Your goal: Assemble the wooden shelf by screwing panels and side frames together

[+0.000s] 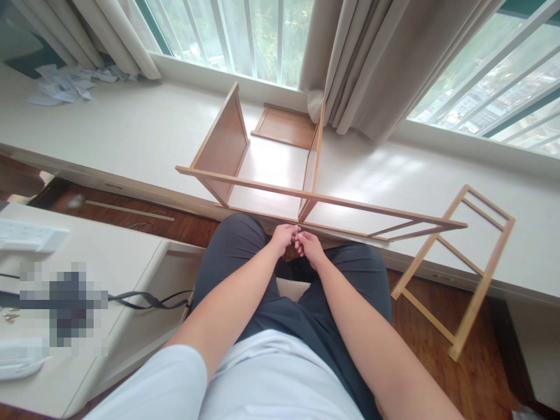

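Note:
A partly built bamboo shelf frame (271, 188) lies on the white window ledge (131, 134), with two upright panels and long rails running right. My left hand (283, 236) and my right hand (310, 245) meet just below the frame's near rail, above my knees. Both pinch a small metal piece (297, 233) between the fingertips; it is too small to make out. A loose wooden panel (286, 125) lies flat behind the frame by the curtain.
A bamboo side frame (464, 274) leans off the ledge's edge at the right. A white table (87, 303) with a black cable stands at the left. Crumpled paper (65, 87) lies at the far left of the ledge. Curtains hang at the windows.

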The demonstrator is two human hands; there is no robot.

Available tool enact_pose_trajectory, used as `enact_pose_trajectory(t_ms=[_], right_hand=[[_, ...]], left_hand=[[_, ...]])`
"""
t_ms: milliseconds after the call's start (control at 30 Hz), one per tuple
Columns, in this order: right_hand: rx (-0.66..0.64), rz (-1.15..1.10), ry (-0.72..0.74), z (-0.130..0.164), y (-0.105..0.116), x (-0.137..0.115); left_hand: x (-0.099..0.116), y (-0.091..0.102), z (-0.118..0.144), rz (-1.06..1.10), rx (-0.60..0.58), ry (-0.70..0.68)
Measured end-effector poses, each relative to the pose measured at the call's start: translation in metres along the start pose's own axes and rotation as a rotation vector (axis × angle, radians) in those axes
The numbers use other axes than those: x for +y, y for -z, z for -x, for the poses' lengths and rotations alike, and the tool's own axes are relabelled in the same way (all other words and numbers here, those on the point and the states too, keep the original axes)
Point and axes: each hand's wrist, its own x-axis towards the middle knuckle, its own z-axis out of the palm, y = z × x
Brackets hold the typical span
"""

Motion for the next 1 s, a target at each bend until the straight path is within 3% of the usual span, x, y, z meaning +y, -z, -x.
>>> enact_pose_trajectory(t_ms=[300,600,1000], right_hand=[[0.061,0.209,0.093,0.001,0.0,0.003],[0.211,0.523,0.33,0.002,0.003,-0.004],[0.164,0.653,0.357,0.011,0.0,-0.011]], left_hand=[[0.0,0.001,-0.002,0.012,0.007,-0.002],[-0.001,0.001,-0.003,0.002,0.011,0.003],[-0.001,0.003,-0.008,0.0,-0.003,0.002]])
